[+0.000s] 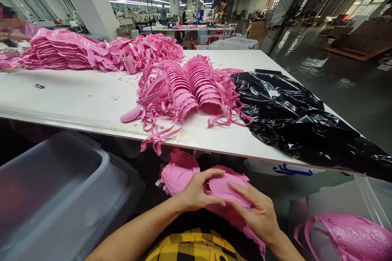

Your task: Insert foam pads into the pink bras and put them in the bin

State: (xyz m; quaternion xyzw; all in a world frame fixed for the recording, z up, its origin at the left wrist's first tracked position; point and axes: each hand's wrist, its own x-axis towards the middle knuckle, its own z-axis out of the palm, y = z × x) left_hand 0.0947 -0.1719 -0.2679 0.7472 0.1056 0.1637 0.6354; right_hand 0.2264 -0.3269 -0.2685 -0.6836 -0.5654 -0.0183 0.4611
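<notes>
Below the table's front edge, both my hands grip a pink bra [225,189] on my lap. My left hand [196,191] is closed on the middle of it, thumb on top of the right cup. My right hand [259,214] is closed on the right cup from the other side, fingers pressed on the pad. The bra's left cup [179,173] sticks out to the left. On the white table [76,98] ahead lies a nested stack of pink bras [186,87] with loose straps. A loose pink pad [131,115] lies beside the stack.
A black plastic sheet [294,118] covers the table's right side. More pink bras [67,53] and a pink thread cone [130,65] lie at the far left. A clear plastic bin [52,195] stands at lower left, and a pink bundle [352,236] sits in a container at lower right. People work far behind.
</notes>
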